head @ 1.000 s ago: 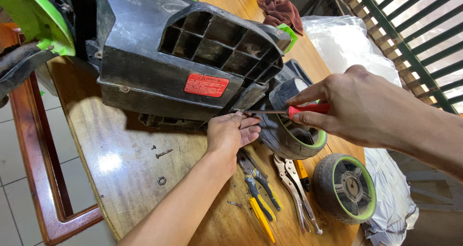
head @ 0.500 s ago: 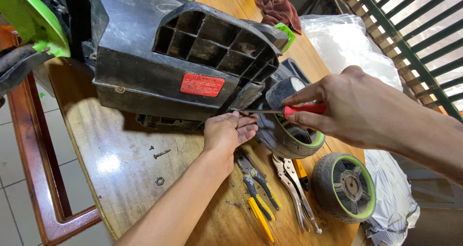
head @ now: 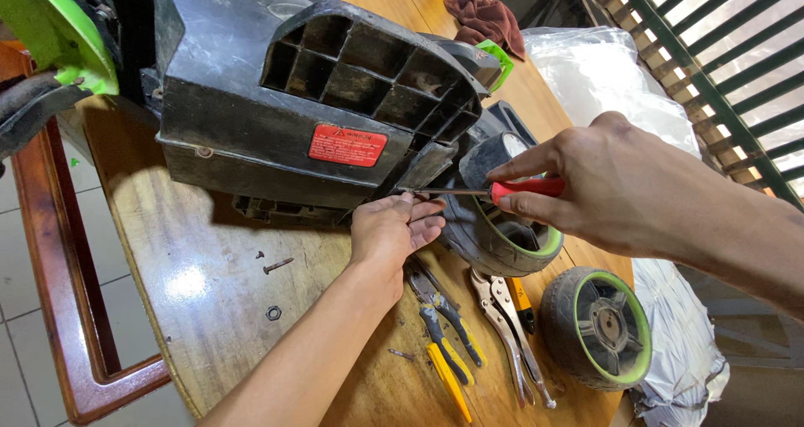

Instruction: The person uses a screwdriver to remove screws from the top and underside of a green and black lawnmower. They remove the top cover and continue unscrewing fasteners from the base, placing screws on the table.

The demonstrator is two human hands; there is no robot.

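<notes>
Open surface (head: 193,251): left of the forearm, interrupted only by loose screw (head: 278,265) and nut (head: 273,313). Right side blocked by pliers (head: 448,314), locking pliers (head: 507,322), detached wheel (head: 596,326). Passage above barred by black housing (head: 251,100).

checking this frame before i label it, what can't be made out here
- Head view: the tip of the screwdriver, held by the right hand, is hidden by the left hand and the black machine housing.
- Left fingertips are tucked under the housing edge.
- The housing is cut off by the top and left edges.
- The pliers have their jaws under the left hand.
- The loose screw and nut are too small to type.
</notes>
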